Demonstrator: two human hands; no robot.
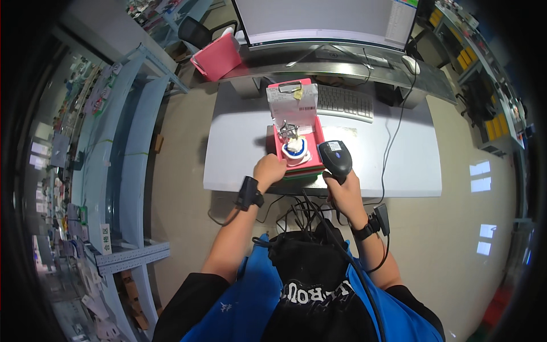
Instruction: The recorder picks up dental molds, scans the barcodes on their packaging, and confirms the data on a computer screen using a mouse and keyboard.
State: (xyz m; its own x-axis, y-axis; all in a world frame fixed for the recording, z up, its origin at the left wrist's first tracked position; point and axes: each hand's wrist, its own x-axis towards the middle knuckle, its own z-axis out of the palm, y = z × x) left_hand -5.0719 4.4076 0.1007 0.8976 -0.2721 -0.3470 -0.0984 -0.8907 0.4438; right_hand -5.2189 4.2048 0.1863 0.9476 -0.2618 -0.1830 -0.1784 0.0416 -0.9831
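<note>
My right hand [347, 192] is wrapped round the handle of a black barcode scanner [336, 158], whose head is just right of a pink tray [315, 162]. At the tray's near left corner, my left hand [270, 170] is closed against its edge, fingertips partly hidden. Inside lie a white and blue dental model [295, 149] and a metal frame like an articulator [288, 130]. A clipped paper slip [292, 106] with a barcode leans upright at the tray's far end. Something green shows under the tray's near edge.
Behind the tray are a white keyboard [345, 104], a monitor [325, 23] on a raised shelf, and a mouse [410, 65]. Another pink tray [217, 57] rests at the shelf's left end. A cable [393, 137] crosses the white table [233, 137]. Metal shelving [122, 154] stands left.
</note>
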